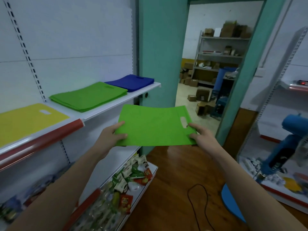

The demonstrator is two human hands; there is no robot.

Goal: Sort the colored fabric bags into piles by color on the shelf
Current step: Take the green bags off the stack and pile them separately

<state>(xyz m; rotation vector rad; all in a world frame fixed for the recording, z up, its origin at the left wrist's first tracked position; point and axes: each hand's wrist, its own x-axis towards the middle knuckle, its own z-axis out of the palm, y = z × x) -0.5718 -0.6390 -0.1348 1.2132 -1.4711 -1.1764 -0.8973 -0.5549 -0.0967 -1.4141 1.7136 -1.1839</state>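
- No writing is legible; the snack packets [133,177] on the lower shelf are too blurred.
- Left hand [112,135] and right hand [199,134] pinch a green bag [155,126], held flat in the air beside the shelf [106,108].
- On the shelf lie a yellow pile [25,121], green pile [88,96] and blue pile [131,82].

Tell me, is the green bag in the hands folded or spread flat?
Spread flat. The green bag lies open between the left hand and right hand, its handle cutout visible, no fold showing.
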